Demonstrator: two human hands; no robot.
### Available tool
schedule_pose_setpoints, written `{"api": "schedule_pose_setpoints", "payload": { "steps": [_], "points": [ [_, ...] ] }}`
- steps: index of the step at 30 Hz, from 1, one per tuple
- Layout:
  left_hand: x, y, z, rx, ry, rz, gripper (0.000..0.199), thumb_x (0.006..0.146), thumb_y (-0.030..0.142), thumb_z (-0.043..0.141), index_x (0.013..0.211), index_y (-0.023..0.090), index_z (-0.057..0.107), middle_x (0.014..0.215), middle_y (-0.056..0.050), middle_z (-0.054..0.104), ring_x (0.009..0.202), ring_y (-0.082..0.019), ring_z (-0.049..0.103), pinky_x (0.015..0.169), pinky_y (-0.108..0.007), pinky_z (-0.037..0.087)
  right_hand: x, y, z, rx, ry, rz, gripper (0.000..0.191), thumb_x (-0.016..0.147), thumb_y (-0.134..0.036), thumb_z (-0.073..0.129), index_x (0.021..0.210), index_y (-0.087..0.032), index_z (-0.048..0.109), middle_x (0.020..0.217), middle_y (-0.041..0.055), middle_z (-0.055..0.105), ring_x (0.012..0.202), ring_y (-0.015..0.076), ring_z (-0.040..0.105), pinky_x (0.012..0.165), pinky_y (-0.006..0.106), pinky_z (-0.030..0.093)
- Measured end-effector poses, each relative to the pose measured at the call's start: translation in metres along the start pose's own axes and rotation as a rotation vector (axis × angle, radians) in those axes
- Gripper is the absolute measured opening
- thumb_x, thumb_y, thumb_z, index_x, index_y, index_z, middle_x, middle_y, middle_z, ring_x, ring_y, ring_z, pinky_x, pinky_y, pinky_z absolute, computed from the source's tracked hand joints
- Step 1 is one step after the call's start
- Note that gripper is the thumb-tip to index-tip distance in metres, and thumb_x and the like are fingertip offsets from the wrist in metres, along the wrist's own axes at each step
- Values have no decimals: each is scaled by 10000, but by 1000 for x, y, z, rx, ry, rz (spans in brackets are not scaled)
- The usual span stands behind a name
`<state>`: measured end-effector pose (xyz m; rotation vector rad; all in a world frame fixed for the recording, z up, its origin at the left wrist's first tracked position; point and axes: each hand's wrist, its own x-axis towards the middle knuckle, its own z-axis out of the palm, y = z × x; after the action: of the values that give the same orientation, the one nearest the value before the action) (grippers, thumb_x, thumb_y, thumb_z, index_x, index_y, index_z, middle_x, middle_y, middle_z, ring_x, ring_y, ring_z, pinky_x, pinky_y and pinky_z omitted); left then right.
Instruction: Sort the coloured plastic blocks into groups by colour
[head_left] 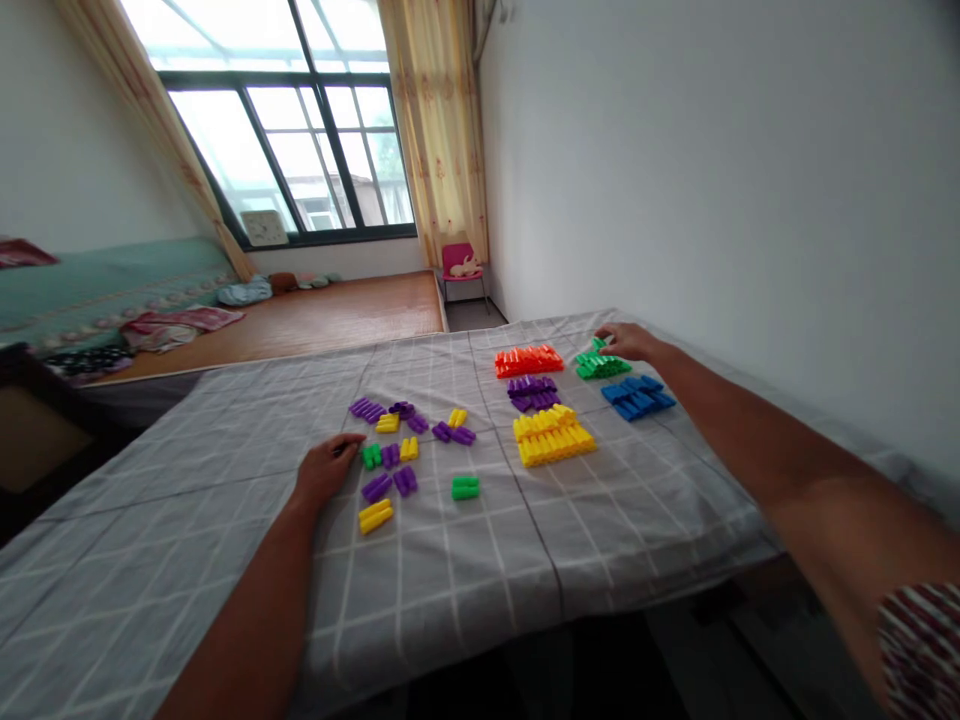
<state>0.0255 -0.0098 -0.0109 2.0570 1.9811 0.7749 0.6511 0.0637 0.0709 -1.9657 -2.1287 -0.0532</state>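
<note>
We are pinching a green two-barrelled plastic piece (599,343) in the fingertips of our right hand (630,342), and we are holding it just over the far side of the green pile (602,366). Whether it is touching the pile we are not able to tell, and too little is showing for us to read its long axis. The pile is lying directly on our side of those fingertips, its long side running crosswise, so our right hand is by far the nearer one.

Around it, the blue pile (637,397) is lying closer to us and a little to the right. The red pile (529,361) is lying to the left, with the purple pile (532,392) and then the yellow pile (553,437) lining up from it towards us.

Well to the left, our left hand (328,468) is resting with bent fingers; a small green pair (373,455) is lying just right of its fingertips, and we are not able to tell whether it is gripping anything. A lone green block (465,488) is lying farther right and closer to us, its barrels running crosswise, our left hand being nearer. Loose purple pieces (377,488) and yellow pieces (376,516) are lying about that hand on the grey checked cloth (637,520).
</note>
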Motion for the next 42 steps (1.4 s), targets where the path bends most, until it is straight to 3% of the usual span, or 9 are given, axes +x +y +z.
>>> {"api": "schedule_pose_setpoints", "payload": {
  "steps": [5, 9, 21, 30, 33, 36, 38, 40, 42],
  "points": [
    [0, 0, 0, -5, 13, -9, 356, 786, 384, 499, 1009, 232, 730, 1030, -24, 740, 957, -207, 673, 812, -264, 508, 6, -25, 26, -260, -124, -60, 448, 767, -388, 644, 1200, -275, 643, 1208, 77, 648, 1153, 277, 529, 891, 371, 440],
    [-2, 1, -1, -16, 9, -22, 363, 787, 386, 498, 1020, 226, 726, 1031, -24, 740, 956, -203, 673, 819, -262, 506, 13, -43, 34, -376, -237, -75, 423, 780, -348, 624, 1199, -294, 645, 1249, 107, 609, 1223, 309, 442, 953, 486, 369],
    [-2, 3, -1, -17, 1, -30, 375, 791, 389, 488, 1026, 222, 729, 1032, -25, 738, 967, -200, 668, 810, -249, 503, 14, -55, 31, -490, -309, -118, 353, 751, -192, 578, 1070, -240, 718, 1191, 146, 632, 1195, 343, 412, 929, 558, 330],
    [0, -3, 4, -27, 6, -6, 371, 799, 383, 490, 1033, 224, 731, 1019, -29, 740, 941, -199, 674, 819, -253, 501, 14, -57, 22, -475, -368, -22, 502, 724, -181, 632, 1208, -312, 647, 1296, 102, 587, 1242, 328, 416, 963, 574, 331],
    [0, -3, 5, -25, 8, -7, 360, 808, 360, 488, 1036, 224, 730, 1040, -33, 734, 960, -202, 667, 836, -265, 497, 11, -63, 10, -436, -299, -17, 476, 750, -170, 612, 1206, -302, 647, 1299, 100, 589, 1237, 316, 444, 965, 551, 355],
    [-2, 0, 6, -25, 8, -9, 338, 812, 323, 492, 1026, 224, 733, 1030, -30, 736, 956, -199, 666, 842, -269, 496, 6, -91, -1, -328, -75, -116, 377, 817, -183, 538, 1166, -254, 663, 1224, 91, 639, 1162, 272, 522, 929, 440, 418],
    [-3, 2, 6, -41, 8, 1, 328, 819, 295, 488, 1027, 221, 731, 1028, -27, 736, 945, -186, 665, 846, -261, 494, -1, -128, -3, -182, 46, -247, 319, 852, -217, 508, 1128, -215, 668, 1108, 78, 689, 1025, 223, 597, 859, 338, 454],
    [-5, 5, 7, -43, 11, -14, 326, 823, 276, 488, 1034, 222, 730, 999, -27, 740, 922, -179, 665, 821, -255, 497, -14, -177, 0, -3, 64, -401, 282, 870, -247, 508, 1093, -194, 671, 993, 60, 714, 874, 179, 634, 782, 276, 466],
    [-6, 6, 7, -39, 12, -21, 325, 826, 266, 490, 1039, 218, 730, 988, -33, 740, 907, -182, 663, 804, -259, 497, -31, -233, 10, 152, -6, -557, 255, 877, -254, 522, 1072, -196, 676, 943, 45, 720, 803, 159, 641, 735, 256, 470]
  ]
}}
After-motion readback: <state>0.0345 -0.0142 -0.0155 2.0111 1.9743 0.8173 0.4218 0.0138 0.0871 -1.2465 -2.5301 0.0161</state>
